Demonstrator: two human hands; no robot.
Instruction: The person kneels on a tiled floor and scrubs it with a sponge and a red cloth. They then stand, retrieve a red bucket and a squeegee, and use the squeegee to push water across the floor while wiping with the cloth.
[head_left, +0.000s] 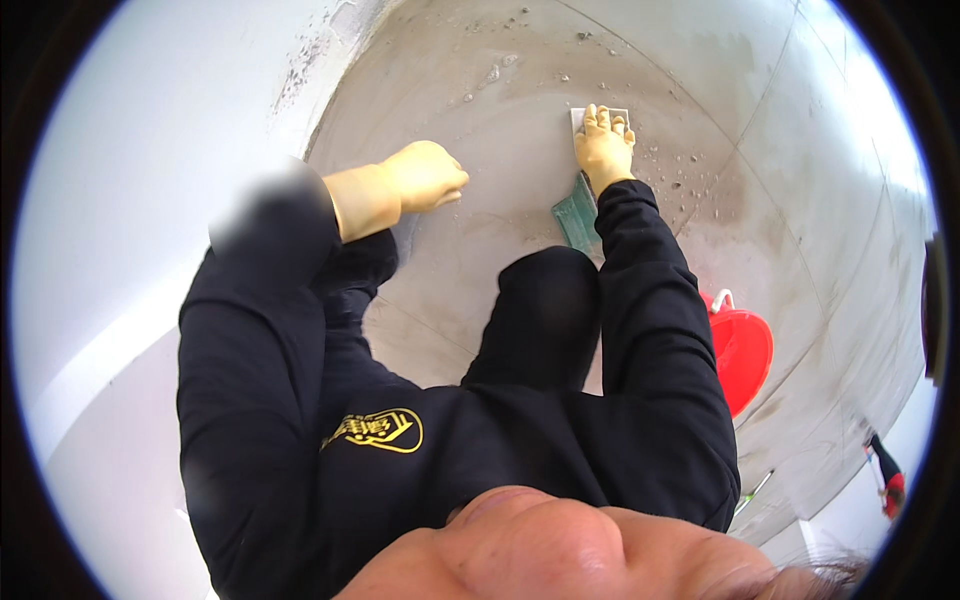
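Observation:
Both my hands wear yellow rubber gloves. My left hand (425,178) is closed in a loose fist over the floor near the white wall, and no object shows in it. Farther forward and to the right, my right hand (604,150) presses on a white rectangular pad (578,122) lying on the floor, its fingers bent over the top. Much of the pad is hidden beneath the glove. Just behind that hand, beside my sleeve, is a flat green piece (576,215) whose exact kind I cannot make out.
Large grey tiles make up the floor (500,130), smeared and dotted with crumbs of debris (678,185). A white wall (170,170) rises at left, dirty along its foot. My knee (545,300) is between my arms; a red bucket (745,355) stands right of my right arm.

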